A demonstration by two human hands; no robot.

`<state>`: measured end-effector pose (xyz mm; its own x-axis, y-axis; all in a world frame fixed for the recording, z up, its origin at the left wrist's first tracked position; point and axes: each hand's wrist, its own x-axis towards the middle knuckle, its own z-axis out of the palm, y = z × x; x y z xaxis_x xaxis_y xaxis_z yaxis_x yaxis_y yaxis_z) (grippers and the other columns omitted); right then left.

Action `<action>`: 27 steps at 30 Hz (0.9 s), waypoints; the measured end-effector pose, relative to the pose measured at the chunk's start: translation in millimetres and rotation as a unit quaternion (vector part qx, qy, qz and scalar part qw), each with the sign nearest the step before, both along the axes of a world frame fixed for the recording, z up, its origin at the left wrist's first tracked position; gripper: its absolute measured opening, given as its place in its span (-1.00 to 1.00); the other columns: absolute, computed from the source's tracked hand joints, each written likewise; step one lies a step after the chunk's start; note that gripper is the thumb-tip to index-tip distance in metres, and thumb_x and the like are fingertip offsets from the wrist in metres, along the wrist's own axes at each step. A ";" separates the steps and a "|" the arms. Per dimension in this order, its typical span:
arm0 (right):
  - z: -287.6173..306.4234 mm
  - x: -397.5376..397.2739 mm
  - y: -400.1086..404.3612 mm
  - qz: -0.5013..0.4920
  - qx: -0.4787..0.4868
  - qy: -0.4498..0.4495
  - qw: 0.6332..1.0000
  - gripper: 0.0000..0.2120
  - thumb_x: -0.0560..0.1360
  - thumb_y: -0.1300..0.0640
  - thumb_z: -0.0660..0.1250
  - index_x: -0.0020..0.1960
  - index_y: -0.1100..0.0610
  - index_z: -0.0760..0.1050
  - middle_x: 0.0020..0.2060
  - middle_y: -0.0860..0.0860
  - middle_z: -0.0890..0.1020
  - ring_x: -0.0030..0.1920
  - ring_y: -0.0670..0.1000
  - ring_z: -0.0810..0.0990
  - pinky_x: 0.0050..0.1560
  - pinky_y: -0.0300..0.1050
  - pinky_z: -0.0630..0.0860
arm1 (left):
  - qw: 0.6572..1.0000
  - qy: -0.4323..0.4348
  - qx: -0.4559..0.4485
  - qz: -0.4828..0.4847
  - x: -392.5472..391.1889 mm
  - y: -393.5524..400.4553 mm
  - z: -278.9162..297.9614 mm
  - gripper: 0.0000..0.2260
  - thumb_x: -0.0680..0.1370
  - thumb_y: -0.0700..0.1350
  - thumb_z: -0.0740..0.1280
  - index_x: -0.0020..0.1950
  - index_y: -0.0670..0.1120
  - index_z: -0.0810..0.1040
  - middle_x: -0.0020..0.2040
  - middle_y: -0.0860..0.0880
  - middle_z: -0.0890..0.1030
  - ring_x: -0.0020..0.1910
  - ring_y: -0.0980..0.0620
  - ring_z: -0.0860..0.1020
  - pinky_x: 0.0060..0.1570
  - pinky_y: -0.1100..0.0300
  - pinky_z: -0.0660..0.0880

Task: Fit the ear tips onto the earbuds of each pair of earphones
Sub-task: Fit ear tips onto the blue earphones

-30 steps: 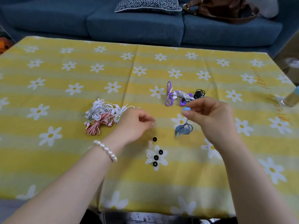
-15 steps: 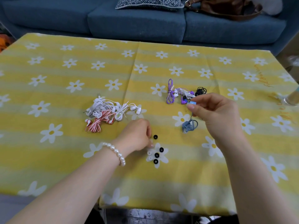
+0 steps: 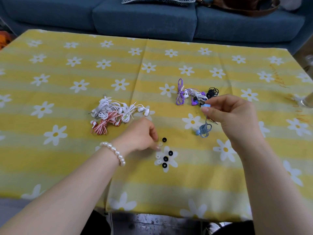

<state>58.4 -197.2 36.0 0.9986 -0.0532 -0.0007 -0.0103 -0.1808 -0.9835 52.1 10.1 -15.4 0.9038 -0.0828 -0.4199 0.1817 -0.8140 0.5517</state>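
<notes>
1. While the blue earbud (image 3: 206,106) is pinched between thumb and forefinger of the right hand (image 3: 232,116), it is held above the table (image 3: 50,167), bare of any tip as far as can be seen.
2. From that earbud a grey-blue cord (image 3: 205,130) is hung down in a small bundle, with the second blue bud (image 3: 197,132) seen at its lower left, at or just above the cloth.
3. The left hand (image 3: 140,134) is lowered to the cloth, fingers curled, and a clear tip (image 3: 160,144) is touched or pinched at the fingertips; which of the two cannot be told.
4. A pearl bracelet (image 3: 113,152) is worn on the left wrist.
5. One black tip (image 3: 164,139) is seen just beside the left fingertips.
6. Near it, toward the person, three more black tips (image 3: 165,158) and two clear tips (image 3: 158,159) are clustered on a printed daisy.
7. White earphones (image 3: 115,109) and red-striped earphones (image 3: 105,124) are piled together, tangled, well to the left of the left hand.
8. Purple earphones (image 3: 180,92), a white pair (image 3: 194,94) and a black pair (image 3: 212,92) are heaped just beyond the right hand.
9. A blue sofa (image 3: 144,17) is placed behind the table, with a patterned cushion (image 3: 157,0) and a brown bag (image 3: 240,5) on it.
</notes>
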 end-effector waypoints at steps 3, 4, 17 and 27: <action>-1.7 0.1 1.4 0.003 -0.003 -0.001 1.000 -0.83 0.35 0.34 0.45 -0.22 0.10 0.55 -0.54 -0.13 0.56 -0.48 -0.17 0.52 -0.37 -0.38 0.43 | 0.999 -0.031 0.024 -0.003 -4.9 -11.1 -7.7 -0.73 0.27 0.03 0.54 -0.22 -0.06 0.53 -0.18 -0.01 0.59 -0.16 -0.01 0.55 -0.11 0.11 0.51; -2.1 0.4 1.9 0.003 -0.007 -0.002 1.000 -0.83 0.35 0.33 0.45 -0.22 0.09 0.55 -0.54 -0.13 0.55 -0.48 -0.17 0.52 -0.36 -0.38 0.43 | 0.998 -0.043 0.038 -0.006 -6.1 -14.5 -9.9 -0.74 0.30 0.03 0.52 -0.21 -0.06 0.51 -0.16 -0.02 0.59 -0.14 -0.02 0.55 -0.12 0.12 0.49; 2.3 1.5 -4.0 -0.027 0.039 -0.001 0.999 -0.88 0.36 0.31 0.43 -0.20 0.12 0.56 -0.43 -0.04 0.58 -0.45 -0.15 0.52 -0.36 -0.37 0.42 | 0.995 -0.053 -0.076 0.042 0.0 -7.3 6.2 -0.83 0.33 -0.21 0.51 -0.32 -0.05 0.53 -0.31 0.02 0.60 -0.28 0.05 0.55 -0.19 0.18 0.48; 7.4 3.5 -9.9 -0.026 0.244 0.043 0.968 -0.89 0.13 0.19 0.45 -0.34 0.08 0.63 -0.45 -0.05 0.61 -0.43 -0.08 0.55 -0.28 -0.25 0.49 | 0.828 0.100 -0.512 0.205 -5.0 -16.4 31.7 -0.89 0.42 -0.45 0.31 -0.17 -0.28 0.56 -0.31 -0.14 0.64 -0.35 0.03 0.64 -0.28 0.24 0.60</action>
